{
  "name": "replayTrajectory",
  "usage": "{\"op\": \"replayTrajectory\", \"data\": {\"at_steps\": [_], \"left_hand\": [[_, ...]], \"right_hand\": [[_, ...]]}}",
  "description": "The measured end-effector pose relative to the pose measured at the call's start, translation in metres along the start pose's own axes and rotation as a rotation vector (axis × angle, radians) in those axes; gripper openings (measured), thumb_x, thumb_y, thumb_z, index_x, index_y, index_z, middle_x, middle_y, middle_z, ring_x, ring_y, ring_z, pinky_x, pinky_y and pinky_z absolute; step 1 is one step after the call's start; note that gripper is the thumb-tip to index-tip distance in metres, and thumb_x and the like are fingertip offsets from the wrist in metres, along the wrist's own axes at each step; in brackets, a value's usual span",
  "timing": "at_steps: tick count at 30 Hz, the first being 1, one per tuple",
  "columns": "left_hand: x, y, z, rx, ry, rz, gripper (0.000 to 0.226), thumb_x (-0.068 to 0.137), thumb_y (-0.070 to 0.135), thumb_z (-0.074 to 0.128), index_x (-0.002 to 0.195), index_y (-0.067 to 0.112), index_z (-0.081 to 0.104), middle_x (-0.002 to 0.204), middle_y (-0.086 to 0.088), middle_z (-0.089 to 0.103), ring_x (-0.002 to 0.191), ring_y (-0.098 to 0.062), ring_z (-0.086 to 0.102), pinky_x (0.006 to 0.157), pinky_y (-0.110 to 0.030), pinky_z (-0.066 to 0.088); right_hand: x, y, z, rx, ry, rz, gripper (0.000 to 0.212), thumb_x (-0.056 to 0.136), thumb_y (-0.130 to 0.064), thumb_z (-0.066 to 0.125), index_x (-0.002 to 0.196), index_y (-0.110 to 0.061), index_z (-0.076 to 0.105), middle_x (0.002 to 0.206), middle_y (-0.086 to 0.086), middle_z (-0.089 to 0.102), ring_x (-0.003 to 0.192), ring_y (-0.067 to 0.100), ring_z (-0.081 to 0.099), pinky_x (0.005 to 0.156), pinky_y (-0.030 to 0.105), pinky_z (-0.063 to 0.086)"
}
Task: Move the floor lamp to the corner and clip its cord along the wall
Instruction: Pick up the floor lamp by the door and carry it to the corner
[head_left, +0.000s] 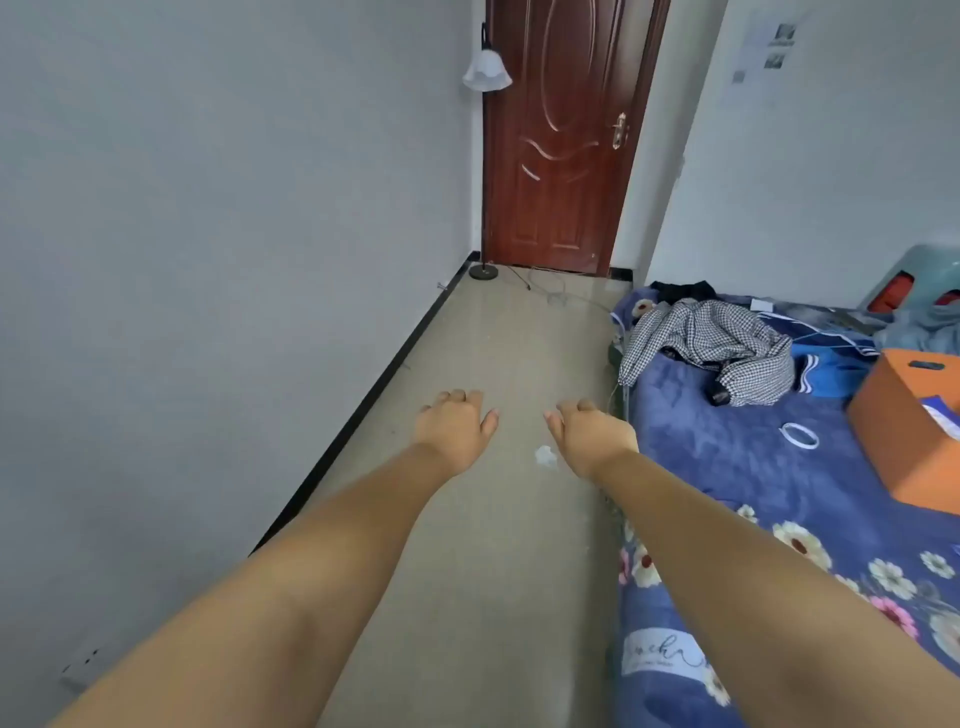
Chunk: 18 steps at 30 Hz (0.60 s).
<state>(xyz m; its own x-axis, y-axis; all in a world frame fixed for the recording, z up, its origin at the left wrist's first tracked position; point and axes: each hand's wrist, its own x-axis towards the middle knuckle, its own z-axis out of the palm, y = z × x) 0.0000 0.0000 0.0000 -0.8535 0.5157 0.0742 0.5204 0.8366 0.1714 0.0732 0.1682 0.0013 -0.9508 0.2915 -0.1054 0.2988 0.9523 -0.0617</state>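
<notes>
Bare hands (524, 431) (empty), smooth floor (488, 519), bell-shaded floor lamp (486, 70)

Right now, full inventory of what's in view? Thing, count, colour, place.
floor lamp: 1, white shade, black base, far corner beside the door
cord: 1, grey, loose on the floor by the lamp
door: 1, dark red-brown, far end, closed
bed: 1, blue floral cover, right side
checked shirt: 1, black and white, crumpled on the bed
box: 1, orange, right edge of the bed
tape roll: 1, white, on the bed
paper scrap: 1, white, on the floor
papers: several, on the right wall
left hand: 1, empty
right hand: 1, empty
</notes>
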Motion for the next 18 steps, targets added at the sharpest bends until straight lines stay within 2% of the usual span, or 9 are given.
{"op": "replayTrajectory", "data": {"at_steps": [6,13,18], "left_hand": [[0.097,0.034,0.024,0.056,-0.083,0.051,0.047,0.099,0.039,0.029,0.130,0.008,0.046,0.127,-0.017,0.056,0.119,-0.032,0.049,0.093,-0.043,0.041],[0.250,0.102,0.032,0.022,-0.028,0.052,0.046,0.099,0.039,0.029,0.129,0.009,0.047,0.125,-0.016,0.057,0.116,-0.031,0.050,0.090,-0.041,0.043],[0.345,0.129,0.043,0.016,-0.035,0.046,0.046,0.098,0.040,0.028,0.129,0.010,0.046,0.125,-0.015,0.057,0.116,-0.031,0.050,0.088,-0.042,0.043]], "right_hand": [[0.082,0.071,0.005,-0.045,-0.105,0.057,0.043,0.100,-0.019,0.027,0.142,-0.015,0.032,0.137,0.015,0.043,0.120,0.032,0.051,0.084,0.043,0.045],[0.208,0.174,-0.030,0.048,0.008,0.116,0.047,0.101,-0.039,0.022,0.126,-0.008,0.048,0.130,0.019,0.052,0.113,0.037,0.057,0.088,0.044,0.045],[0.293,0.235,-0.052,-0.083,-0.015,0.050,0.037,0.103,-0.027,0.027,0.133,-0.014,0.045,0.132,0.016,0.050,0.119,0.034,0.053,0.090,0.044,0.046]]}}
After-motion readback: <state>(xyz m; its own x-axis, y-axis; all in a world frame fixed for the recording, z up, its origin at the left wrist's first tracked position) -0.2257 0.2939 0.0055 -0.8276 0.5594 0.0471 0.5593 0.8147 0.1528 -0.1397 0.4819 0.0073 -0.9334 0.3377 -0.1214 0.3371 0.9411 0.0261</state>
